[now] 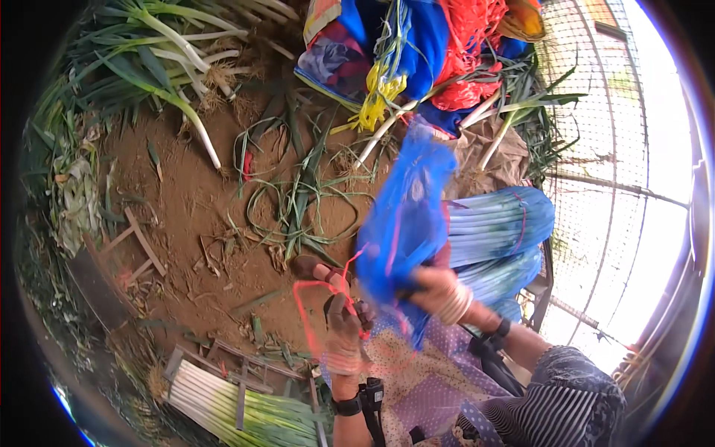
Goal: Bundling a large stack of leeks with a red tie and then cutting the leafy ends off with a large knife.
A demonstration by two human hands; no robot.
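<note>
Seemingly handling packaging, the left hand (345, 328) at six o'clock grips pink string (299, 302), the right hand (439, 293) at four clutches a blue bag (406, 212); separating them seems next.

Wire mesh (596, 104), brown earth floor (190, 186)

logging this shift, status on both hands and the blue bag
Left hand holding pink string. Right hand, blurred, gripping blue bag. Bag partly hides wrapped leeks.
</note>
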